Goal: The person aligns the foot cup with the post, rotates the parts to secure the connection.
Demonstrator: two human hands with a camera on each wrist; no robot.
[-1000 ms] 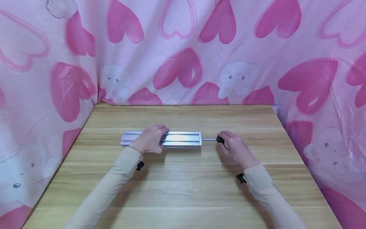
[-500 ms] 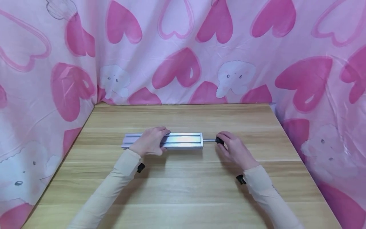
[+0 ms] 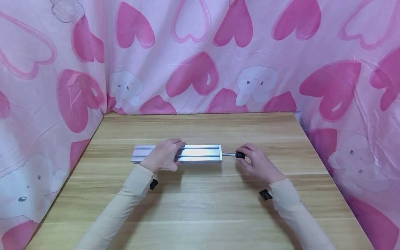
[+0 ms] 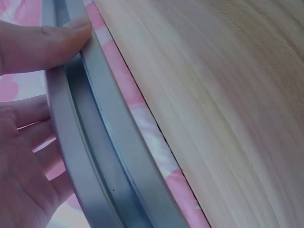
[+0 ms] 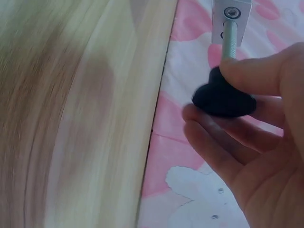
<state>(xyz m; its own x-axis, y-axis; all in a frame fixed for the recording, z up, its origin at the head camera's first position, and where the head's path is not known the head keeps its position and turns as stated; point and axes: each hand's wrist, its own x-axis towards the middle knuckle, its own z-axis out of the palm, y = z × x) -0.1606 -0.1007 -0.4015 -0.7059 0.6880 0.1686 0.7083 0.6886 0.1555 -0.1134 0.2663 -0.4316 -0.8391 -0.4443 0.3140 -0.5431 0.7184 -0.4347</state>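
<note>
A silver aluminium profile (image 3: 200, 151) lies crosswise above the wooden table, its long grooves running left to right. My left hand (image 3: 164, 155) grips it near the middle; in the left wrist view the thumb (image 4: 66, 42) presses by a groove and the other fingers are partly hidden behind the profile. From the end plate (image 5: 240, 33) at its right end sticks out a threaded rod (image 5: 230, 45). On the rod's outer end sits a black levelling foot (image 5: 223, 100), which my right hand (image 3: 259, 163) pinches between thumb and fingers.
The wood-grain tabletop (image 3: 200, 201) extends around both hands. Pink curtains (image 3: 193, 69) with hearts and white cartoon animals hang behind it and at both sides. Black straps (image 3: 265, 194) show at the wrists.
The right fingers have shifted a little around the levelling foot. The profile has moved only slightly, and the left hand keeps the same grip on it.
</note>
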